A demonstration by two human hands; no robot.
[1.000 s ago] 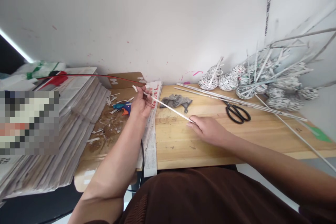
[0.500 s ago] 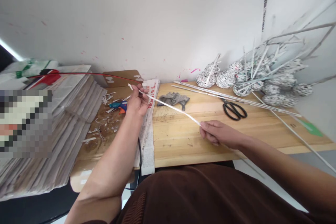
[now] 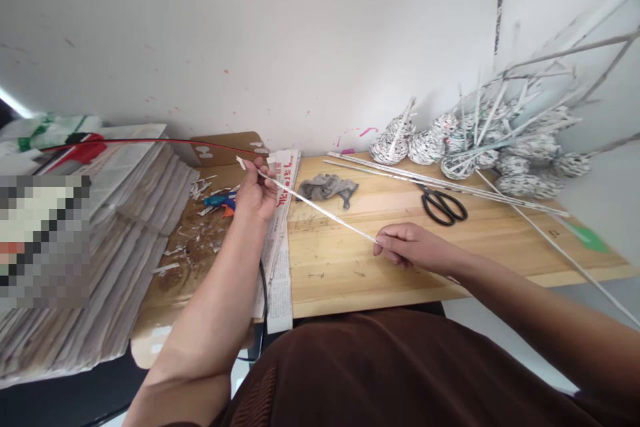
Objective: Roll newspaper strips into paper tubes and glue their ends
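A thin white rolled paper tube [image 3: 320,208] stretches between my two hands above the wooden table. Near its upper end, my left hand [image 3: 257,192] pinches it between thumb and fingers, and a short flared tip sticks out past the thumb. My right hand [image 3: 413,247] is closed round the tube lower down to the right, its fingertips pressed together. Behind the tube lies a crumpled grey cloth [image 3: 327,188]. Black-handled scissors [image 3: 444,205] rest beyond my right hand, and a blue and orange glue gun [image 3: 220,201] is partly hidden by my left wrist.
A tall stack of newspaper [image 3: 135,227] stands at left, with paper scraps [image 3: 175,251] beside it. Long paper tubes [image 3: 450,185] lie across the table's back. Several woven paper gourd shapes [image 3: 426,147] sit by the wall. Newspaper strips [image 3: 280,267] hang over the front edge.
The tube between my hands now looks straighter. My right hand has shifted slightly left, and the whole view has moved a little. Both hands keep their hold.
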